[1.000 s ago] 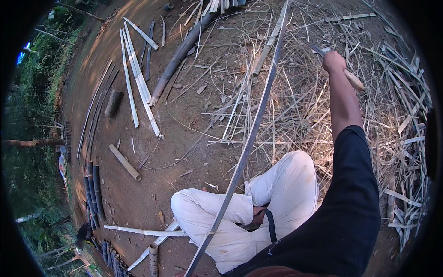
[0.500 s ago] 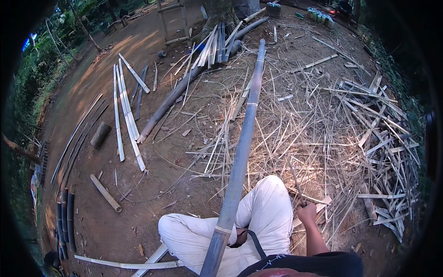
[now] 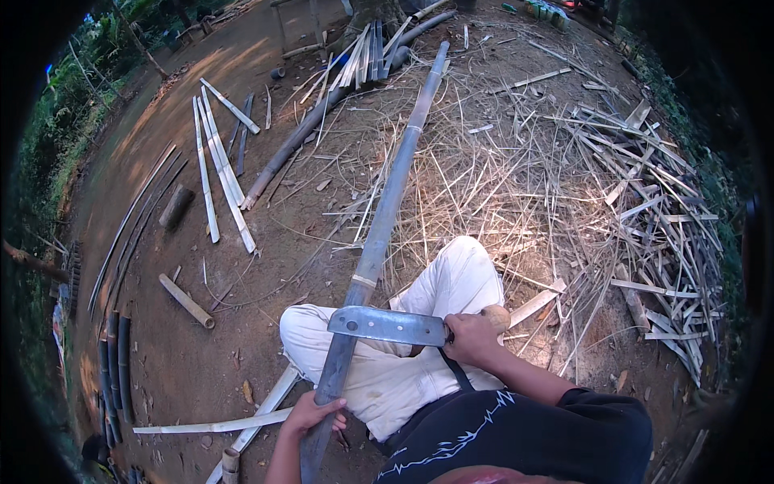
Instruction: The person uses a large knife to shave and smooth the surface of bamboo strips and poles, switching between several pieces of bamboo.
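**Blade laid across a long bamboo pole**

On the dirt to the left lie split bamboo slats point(image 3: 216, 173) and a short cut log point(image 3: 186, 300). The left hand point(image 3: 313, 411) is wrapped around the near end of the bamboo pole point(image 3: 385, 218), which runs away from the seated person. Just above it, the machete point(image 3: 389, 326) crosses the pole, its handle clenched in the right hand point(image 3: 472, 339). Shavings point(image 3: 629, 210) pile up at right.

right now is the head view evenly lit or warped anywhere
Head view: unevenly lit, a bright patch on the straw litter and pale trousers; black fisheye rim all round; the long bamboo pole bows slightly; the blade shows dull glare; centre sharp.
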### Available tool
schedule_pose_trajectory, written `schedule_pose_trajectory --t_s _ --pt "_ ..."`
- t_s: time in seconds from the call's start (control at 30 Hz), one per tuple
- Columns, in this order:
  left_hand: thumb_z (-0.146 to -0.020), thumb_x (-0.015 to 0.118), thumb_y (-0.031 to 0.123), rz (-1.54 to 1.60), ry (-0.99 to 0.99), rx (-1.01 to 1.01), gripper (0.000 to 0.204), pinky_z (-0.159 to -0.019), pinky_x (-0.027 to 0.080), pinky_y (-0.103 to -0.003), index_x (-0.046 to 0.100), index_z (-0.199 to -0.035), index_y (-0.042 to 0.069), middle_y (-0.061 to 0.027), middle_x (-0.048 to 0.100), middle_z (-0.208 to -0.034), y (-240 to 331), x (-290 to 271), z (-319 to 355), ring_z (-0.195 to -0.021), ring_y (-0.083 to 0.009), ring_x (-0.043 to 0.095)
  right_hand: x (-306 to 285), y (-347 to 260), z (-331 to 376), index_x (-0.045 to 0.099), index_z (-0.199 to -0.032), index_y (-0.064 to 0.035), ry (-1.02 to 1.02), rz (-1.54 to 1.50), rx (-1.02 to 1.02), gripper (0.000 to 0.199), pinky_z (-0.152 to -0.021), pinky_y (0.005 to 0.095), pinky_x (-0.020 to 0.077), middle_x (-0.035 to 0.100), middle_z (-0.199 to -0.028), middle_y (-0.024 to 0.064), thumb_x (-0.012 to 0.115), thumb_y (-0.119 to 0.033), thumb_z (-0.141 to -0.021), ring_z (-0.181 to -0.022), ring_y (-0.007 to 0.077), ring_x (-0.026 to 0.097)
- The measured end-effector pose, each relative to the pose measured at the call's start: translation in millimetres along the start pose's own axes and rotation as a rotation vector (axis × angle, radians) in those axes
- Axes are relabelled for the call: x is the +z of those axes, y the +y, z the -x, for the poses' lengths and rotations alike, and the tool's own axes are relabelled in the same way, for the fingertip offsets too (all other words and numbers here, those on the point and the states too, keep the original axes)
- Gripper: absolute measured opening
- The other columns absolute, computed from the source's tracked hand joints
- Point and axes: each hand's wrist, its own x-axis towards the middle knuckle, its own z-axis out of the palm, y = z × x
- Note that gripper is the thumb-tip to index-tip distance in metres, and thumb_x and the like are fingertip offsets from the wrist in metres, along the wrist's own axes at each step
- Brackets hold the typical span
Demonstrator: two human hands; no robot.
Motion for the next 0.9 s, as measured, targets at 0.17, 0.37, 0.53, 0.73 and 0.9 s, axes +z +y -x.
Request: schedule_pose_trajectory --t_s 0.17,0.37,0.53,0.73,0.9 --pt "-0.07 0.087 0.048 -0.772 0.705 0.342 0.087 -0.081 0.053 -0.048 0.047 -0.128 -0.003 -0.023 0.067 -0.102 -22 15 -7 -0.096 -0.0412 0.068 35 -11 3 0.062 -0.092 -0.0035 -0.11 0.125 -0.096 0.03 -0.076 0.0436 0.0541 0.069 -0.085 0.0151 0.072 -0.022 -0.071 -0.081 0.0325 0.07" --pt "-0.076 0.081 0.027 -1.127 1.092 0.393 0.071 -0.081 0.052 -0.052 0.043 -0.132 0.001 -0.0204 0.061 -0.103 -74 56 18 -0.095 -0.0425 0.063 28 -22 0 0.062 -0.094 -0.0033 -0.168 0.139 -0.155 0.032 -0.075 0.0415 0.0554 0.069 -0.084 0.0152 0.073 -0.023 -0.072 -0.08 0.0309 0.07" --pt "-0.079 0.069 0.016 -0.911 0.812 0.192 0.046 -0.082 0.051 -0.055 0.051 -0.118 -0.002 -0.0255 0.066 -0.1 -60 39 20 -0.096 -0.046 0.064 39 -49 0 0.061 -0.086 -0.004 -0.18 0.049 -0.396 0.028 -0.073 0.0429 0.0549 0.069 -0.082 0.0136 0.073 -0.019 -0.066 -0.077 0.0317 0.069" --pt "-0.088 0.06 0.016 -0.633 0.469 0.144 0.025 -0.083 0.048 -0.055 0.055 -0.105 -0.001 -0.0321 0.065 -0.096 -25 53 82 -0.099 -0.0486 0.063 30 -32 -23 0.059 -0.081 -0.0048 -0.007 -0.027 -0.242 0.021 -0.067 0.0463 0.0526 0.065 -0.073 0.0157 0.069 -0.013 -0.064 -0.072 0.0349 0.067" --pt "-0.09 0.059 0.018 -0.473 0.353 0.156 0.022 -0.078 0.048 -0.051 0.056 -0.103 0.001 -0.028 0.065 -0.09 -18 58 88 -0.09 -0.0482 0.063 0 22 -76 0.059 -0.079 -0.0042 0.074 0.085 -0.053 0.018 -0.064 0.048 0.0531 0.064 -0.07 0.0169 0.069 -0.012 -0.067 -0.071 0.0375 0.067"
